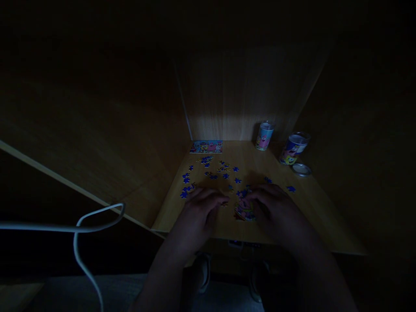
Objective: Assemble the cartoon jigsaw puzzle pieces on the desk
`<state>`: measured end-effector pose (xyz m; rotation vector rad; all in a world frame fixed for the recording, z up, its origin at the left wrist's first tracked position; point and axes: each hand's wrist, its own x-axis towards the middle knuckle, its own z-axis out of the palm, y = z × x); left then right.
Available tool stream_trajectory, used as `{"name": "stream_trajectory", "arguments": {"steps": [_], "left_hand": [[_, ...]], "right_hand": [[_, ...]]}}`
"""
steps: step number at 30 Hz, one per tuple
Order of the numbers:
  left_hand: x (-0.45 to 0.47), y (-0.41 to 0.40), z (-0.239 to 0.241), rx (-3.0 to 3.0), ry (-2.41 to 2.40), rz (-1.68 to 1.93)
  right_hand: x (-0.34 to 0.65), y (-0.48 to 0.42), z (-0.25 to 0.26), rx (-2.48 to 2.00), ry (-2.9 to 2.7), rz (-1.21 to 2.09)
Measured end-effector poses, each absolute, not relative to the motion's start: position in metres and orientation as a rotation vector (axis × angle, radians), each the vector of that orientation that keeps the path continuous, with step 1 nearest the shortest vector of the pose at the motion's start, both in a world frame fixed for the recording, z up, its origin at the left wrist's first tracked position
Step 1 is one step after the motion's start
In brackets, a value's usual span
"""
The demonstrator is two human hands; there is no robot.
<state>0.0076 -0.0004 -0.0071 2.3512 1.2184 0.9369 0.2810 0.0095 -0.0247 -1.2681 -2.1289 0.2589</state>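
The scene is very dim. My left hand (201, 210) rests palm down on the wooden desk (312, 203), its fingers curled toward a small puzzle piece at their tips. My right hand (271, 206) lies beside a joined patch of colourful puzzle pieces (243, 211), fingers bent over its right edge. Whether either hand pinches a piece is too dark to tell. Several loose blue-backed pieces (208, 161) are scattered on the desk beyond both hands.
A picture card (206, 147) lies against the back wall. Two printed cans stand at the back right, one upright (264, 135), one tilted open (294, 148), with a round lid (301, 169) beside it. A white cable (78, 229) hangs at the left.
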Motion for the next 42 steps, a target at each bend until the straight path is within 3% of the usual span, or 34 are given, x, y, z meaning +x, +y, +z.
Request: {"name": "stream_trajectory", "arguments": {"steps": [42], "left_hand": [[0.034, 0.000, -0.004, 2.465, 1.374, 0.724]], "right_hand": [[0.281, 0.010, -0.022, -1.265, -2.173, 0.221]]}}
